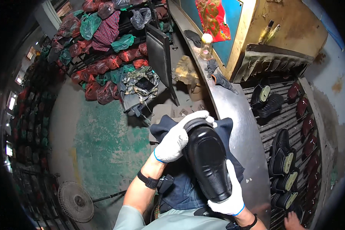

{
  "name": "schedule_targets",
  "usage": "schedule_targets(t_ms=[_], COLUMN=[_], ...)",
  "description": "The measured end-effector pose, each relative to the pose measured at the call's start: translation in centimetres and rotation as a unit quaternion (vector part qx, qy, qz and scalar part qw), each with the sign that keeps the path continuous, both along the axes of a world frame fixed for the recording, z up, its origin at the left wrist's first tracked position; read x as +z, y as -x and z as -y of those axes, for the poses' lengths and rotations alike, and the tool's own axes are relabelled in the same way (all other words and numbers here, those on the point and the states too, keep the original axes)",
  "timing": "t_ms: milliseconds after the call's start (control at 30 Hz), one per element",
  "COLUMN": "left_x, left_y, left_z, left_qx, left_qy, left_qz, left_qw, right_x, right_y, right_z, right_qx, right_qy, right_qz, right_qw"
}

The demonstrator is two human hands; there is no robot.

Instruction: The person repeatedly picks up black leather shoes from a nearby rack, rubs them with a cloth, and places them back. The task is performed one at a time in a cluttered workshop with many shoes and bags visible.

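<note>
Black shoe [209, 153]: held up in front of you, clear of the tabletop [239, 111] at your right, its glossy upper turned upward.
Right hand [230, 196]: white-gloved, cupped round the shoe's near end, thumb along its side.
Left hand [175, 142]: white-gloved too, wrapped round the far end, fingers reaching across it.
Step in hand: you seem to be handling the shoe, perhaps looking over its upper.
Next move: turning it would likely call for both hands working together, as the glossy surface could slip.
Shoe writing: you face no label or brand that can be read.
Rack [262, 132]: at your right, bearing black shoes [281, 153] with pale green parts; any marks are too small to read.
Bottle [206, 50]: clear, on the tabletop; no legible label.
Red bag [216, 21]: gold-patterned, against the blue panel [235, 17]; you cannot make out words.
</note>
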State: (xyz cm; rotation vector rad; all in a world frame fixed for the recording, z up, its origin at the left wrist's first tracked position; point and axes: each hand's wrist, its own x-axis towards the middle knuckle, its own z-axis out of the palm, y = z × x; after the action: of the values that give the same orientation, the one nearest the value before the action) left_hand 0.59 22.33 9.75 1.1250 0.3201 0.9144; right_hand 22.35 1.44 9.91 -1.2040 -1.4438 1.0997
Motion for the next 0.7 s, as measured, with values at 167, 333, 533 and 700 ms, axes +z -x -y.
schedule_targets(t_ms=[167, 333, 533, 700], left_x=[0.2, 0.1, 1.3, 11.7], left_y=[-0.1, 0.1, 1.3, 2.9], left_z=[-0.2, -0.2, 0.2, 0.9], left_qx=[-0.010, -0.021, 0.004, 0.022], left_qy=[-0.001, 0.013, -0.011, -0.187], left_qz=[-0.010, -0.008, -0.059, -0.338], left_qw=[1.000, 1.000, 0.998, 0.922], right_x=[-0.8, -1.3, -2.8, -4.0], right_y=[0.1, 0.6, 1.7, 1.3], right_z=[-0.3, -1.1, -2.3, -7.1], right_qx=[0.003, -0.010, -0.023, 0.073], right_qy=[0.016, 0.000, -0.029, -0.064], right_qz=[-0.036, -0.019, 0.024, 0.117], right_qw=[0.999, 1.000, 0.999, 0.988])
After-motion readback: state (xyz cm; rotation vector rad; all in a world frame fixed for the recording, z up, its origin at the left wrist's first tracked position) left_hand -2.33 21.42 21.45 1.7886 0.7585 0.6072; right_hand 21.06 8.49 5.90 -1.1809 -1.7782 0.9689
